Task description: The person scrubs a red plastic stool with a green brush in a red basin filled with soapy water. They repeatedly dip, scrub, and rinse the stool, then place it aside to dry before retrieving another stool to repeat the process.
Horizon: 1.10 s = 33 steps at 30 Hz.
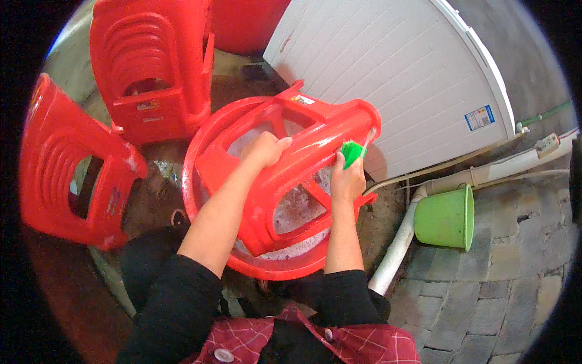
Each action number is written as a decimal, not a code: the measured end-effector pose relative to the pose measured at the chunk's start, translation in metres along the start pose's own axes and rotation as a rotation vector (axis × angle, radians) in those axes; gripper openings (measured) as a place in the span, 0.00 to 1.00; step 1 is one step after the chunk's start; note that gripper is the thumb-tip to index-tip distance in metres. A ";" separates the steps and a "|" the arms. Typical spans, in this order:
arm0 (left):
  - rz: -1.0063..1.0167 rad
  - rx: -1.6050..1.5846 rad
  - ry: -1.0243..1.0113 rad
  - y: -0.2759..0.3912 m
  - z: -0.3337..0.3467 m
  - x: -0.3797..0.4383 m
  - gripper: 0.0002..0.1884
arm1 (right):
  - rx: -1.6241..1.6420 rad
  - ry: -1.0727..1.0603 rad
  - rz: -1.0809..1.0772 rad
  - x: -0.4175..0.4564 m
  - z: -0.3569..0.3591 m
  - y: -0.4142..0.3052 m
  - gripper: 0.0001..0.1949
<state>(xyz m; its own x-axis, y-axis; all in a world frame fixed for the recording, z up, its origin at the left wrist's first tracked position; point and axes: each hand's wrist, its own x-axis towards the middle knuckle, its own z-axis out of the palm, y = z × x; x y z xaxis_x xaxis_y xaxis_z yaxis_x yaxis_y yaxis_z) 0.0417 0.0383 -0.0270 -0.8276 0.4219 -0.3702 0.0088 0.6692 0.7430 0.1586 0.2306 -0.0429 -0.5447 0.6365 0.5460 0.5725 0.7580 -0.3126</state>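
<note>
A red plastic stool (313,148) lies tilted across a round red basin (187,175). Foamy water (295,209) shows through the stool's side openings and along the basin's near rim. My left hand (264,151) grips the stool at the edge of an upper opening, its fingers partly hidden. In my right hand (348,179) is a green brush (352,152), held against or very close to the stool's right end; exact contact is unclear. A white label (302,100) is stuck on the stool's far side.
Stacked red plastic stools (150,68) stand at the upper left, with more red stools (72,168) nearer. A white appliance (386,77) rises beyond the basin. On the right, a green bucket (441,218) sits beside a white pipe (395,255) and a grey block wall (495,273).
</note>
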 end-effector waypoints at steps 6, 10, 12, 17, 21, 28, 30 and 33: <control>0.009 -0.035 0.046 0.009 -0.016 0.002 0.32 | -0.220 -0.286 0.355 -0.079 -0.021 0.123 0.24; 0.012 -0.019 0.085 -0.009 -0.010 0.012 0.32 | -0.030 -0.179 0.192 -0.084 -0.031 0.123 0.19; -0.002 -0.016 0.048 -0.011 -0.008 0.012 0.32 | 0.109 0.027 -0.057 -0.040 -0.028 0.051 0.16; 0.016 -0.071 0.074 -0.009 -0.010 0.031 0.31 | -0.126 0.134 -0.375 0.016 0.000 -0.010 0.19; 0.042 -0.006 0.032 0.017 -0.006 0.024 0.28 | -0.270 0.171 -0.425 -0.016 0.026 0.069 0.19; -0.011 -0.095 0.079 0.030 -0.012 0.017 0.26 | -0.352 -0.052 -0.279 -0.054 -0.017 0.139 0.20; 0.002 -0.120 0.087 0.026 -0.011 0.019 0.27 | -0.228 0.077 -0.417 -0.023 -0.028 0.103 0.19; -0.002 -0.103 0.082 0.028 -0.017 0.017 0.27 | -0.311 0.094 -0.572 0.021 -0.018 0.046 0.18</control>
<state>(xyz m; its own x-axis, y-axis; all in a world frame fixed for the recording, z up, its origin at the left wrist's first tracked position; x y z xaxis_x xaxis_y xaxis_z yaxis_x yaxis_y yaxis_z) 0.0184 0.0542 -0.0030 -0.8708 0.3662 -0.3280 -0.0470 0.6021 0.7970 0.1848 0.2760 -0.0319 -0.7681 0.1196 0.6290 0.3667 0.8875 0.2790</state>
